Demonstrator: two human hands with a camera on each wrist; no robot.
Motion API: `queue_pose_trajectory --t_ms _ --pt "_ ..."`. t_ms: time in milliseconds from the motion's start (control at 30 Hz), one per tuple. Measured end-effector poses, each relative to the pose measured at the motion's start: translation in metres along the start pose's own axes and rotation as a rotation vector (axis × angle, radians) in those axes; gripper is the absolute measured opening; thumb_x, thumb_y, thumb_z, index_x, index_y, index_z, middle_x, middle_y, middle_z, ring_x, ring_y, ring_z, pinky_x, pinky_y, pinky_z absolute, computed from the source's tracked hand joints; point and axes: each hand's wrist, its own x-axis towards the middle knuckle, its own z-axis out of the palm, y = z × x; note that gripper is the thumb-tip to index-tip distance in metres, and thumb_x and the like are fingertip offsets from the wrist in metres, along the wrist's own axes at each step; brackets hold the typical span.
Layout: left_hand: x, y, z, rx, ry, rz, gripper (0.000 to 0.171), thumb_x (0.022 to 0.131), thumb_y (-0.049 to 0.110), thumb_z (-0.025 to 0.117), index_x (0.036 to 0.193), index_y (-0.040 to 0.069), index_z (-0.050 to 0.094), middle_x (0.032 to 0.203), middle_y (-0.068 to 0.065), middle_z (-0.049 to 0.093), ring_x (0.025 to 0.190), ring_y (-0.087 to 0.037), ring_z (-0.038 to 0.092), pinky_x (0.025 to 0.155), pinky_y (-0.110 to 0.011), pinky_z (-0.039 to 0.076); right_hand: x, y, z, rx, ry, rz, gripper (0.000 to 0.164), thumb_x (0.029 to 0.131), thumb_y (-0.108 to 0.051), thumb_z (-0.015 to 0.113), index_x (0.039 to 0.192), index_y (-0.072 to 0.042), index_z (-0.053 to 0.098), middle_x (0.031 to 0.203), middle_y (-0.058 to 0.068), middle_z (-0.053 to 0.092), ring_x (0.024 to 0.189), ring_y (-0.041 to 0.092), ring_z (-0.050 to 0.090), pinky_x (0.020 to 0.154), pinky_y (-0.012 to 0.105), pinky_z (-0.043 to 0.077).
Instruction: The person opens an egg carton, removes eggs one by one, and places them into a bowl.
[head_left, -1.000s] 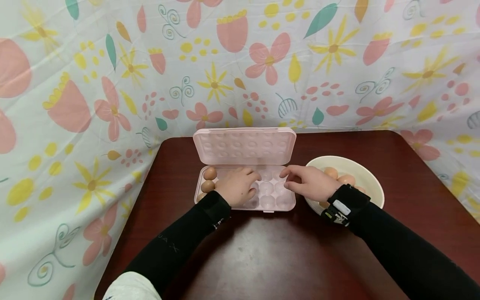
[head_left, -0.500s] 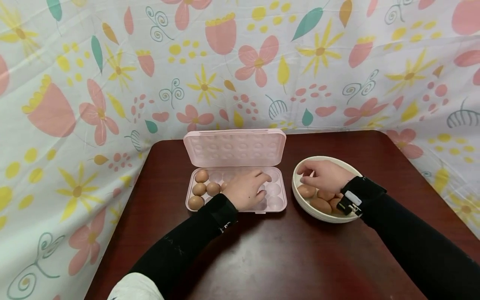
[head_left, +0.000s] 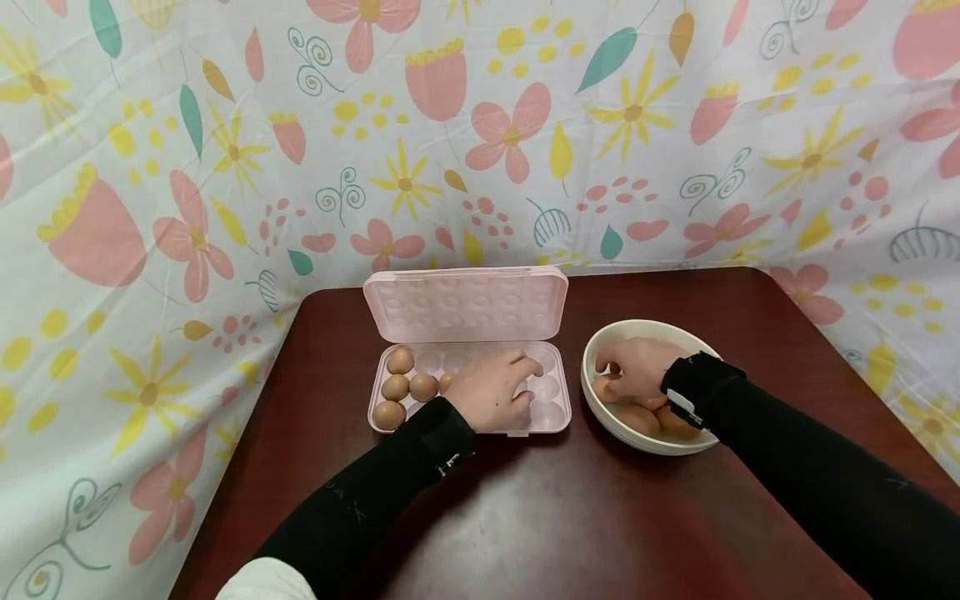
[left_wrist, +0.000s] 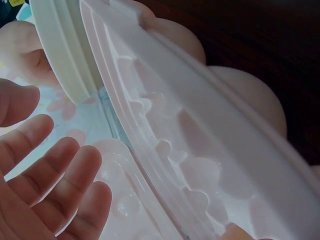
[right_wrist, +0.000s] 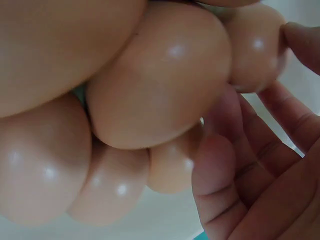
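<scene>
A pink plastic egg box (head_left: 546,417) lies with its lid (head_left: 467,307) raised, several brown eggs (head_left: 395,387) filling cups at its left side. My left hand (head_left: 491,390) hovers over the middle cups, fingers loosely bent and holding nothing; the palm and spread fingers (left_wrist: 65,172) show in the left wrist view. My right hand (head_left: 639,368) is down in the cream bowl (head_left: 652,447). In the right wrist view, its thumb and fingers close around one egg (right_wrist: 257,50) at the edge of the pile. The back of the hand covers part of the bowl.
More eggs (right_wrist: 160,75) crowd the bowl around the right hand. Both containers stand on a dark red-brown table (head_left: 480,517), the bowl right of the box. A flowered curtain (head_left: 480,167) hangs behind and along the left side.
My right hand has moved from above the box's right edge into the bowl and down onto an egg. The left hand stays over the box. The head view has shifted slightly.
</scene>
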Motion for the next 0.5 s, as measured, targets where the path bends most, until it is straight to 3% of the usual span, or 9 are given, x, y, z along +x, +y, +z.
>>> queue_pose_trajectory --t_ms 233,400,500 --pt "-0.0004 -0.0018 0.0015 -0.004 -0.023 -0.021 0.035 0.092 0.026 0.068 0.126 0.021 0.066 0.121 0.006 0.061 0.105 -0.013 0.062 0.087 -0.032 0.050 0.0036 0.0009 0.0057 -0.055 0.020 -0.091 0.009 0.086 -0.022 0.070 0.093 -0.024 0.066 0.073 -0.008 0.053 0.068 0.011 0.050 0.067 0.032 0.040" --pt "-0.0008 -0.0029 0.0020 -0.015 -0.024 -0.025 0.035 0.092 0.027 0.068 0.127 0.021 0.065 0.122 0.007 0.060 0.105 -0.012 0.062 0.088 -0.030 0.049 0.0039 0.0026 0.0085 -0.062 0.039 -0.102 0.006 0.088 -0.023 0.069 0.092 -0.024 0.066 0.072 -0.008 0.051 0.068 0.011 0.048 0.068 0.031 0.039" --pt "-0.0025 -0.0043 0.0020 -0.026 -0.012 -0.023 0.035 0.092 0.026 0.068 0.127 0.021 0.065 0.122 0.007 0.060 0.104 -0.012 0.062 0.088 -0.029 0.049 0.0006 0.0008 0.0054 -0.017 0.033 -0.067 0.007 0.092 -0.025 0.068 0.097 -0.022 0.066 0.071 -0.008 0.052 0.065 0.010 0.049 0.067 0.030 0.040"
